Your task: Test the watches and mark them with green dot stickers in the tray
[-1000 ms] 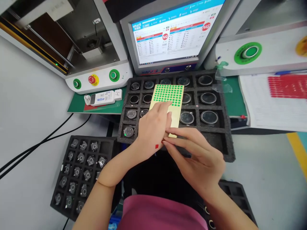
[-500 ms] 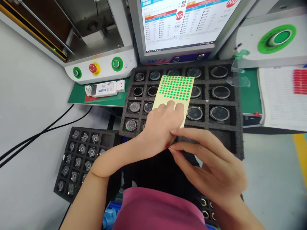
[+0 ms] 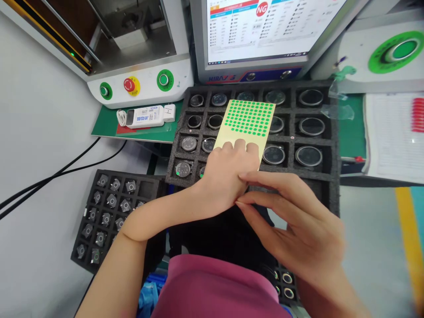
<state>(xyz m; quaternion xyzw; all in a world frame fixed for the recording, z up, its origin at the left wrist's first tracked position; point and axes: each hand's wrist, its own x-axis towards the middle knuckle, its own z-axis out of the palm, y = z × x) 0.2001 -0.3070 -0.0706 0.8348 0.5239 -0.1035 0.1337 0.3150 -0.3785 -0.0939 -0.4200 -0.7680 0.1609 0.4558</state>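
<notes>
My left hand [image 3: 228, 176] is closed on a pale yellow sheet of round green stickers [image 3: 228, 134], its fingers curled over the lower part. The sheet lies above a black foam tray [image 3: 334, 176] of round, dark watch-like faces [image 3: 308, 156] and hides some of its pockets. Thumb and fingertips of my right hand [image 3: 298, 225] are pinched together against the thumb side of my left hand; what they hold, if anything, is hidden. One watch face [image 3: 183, 169] at the tray's near left carries a green dot.
A second foam tray [image 3: 145, 189] with small wrapped parts is at lower left. Behind the main tray stand a monitor [image 3: 258, 44] and a machine panel with an emergency stop button [image 3: 130, 85]. A white boxed device [image 3: 147, 116] lies on the green mat; papers [image 3: 391, 141] are at right.
The view has shifted slightly, so the scene sits a little differently. A small red spot at my right fingertips no longer shows. Both hands keep nearly the same pose.
</notes>
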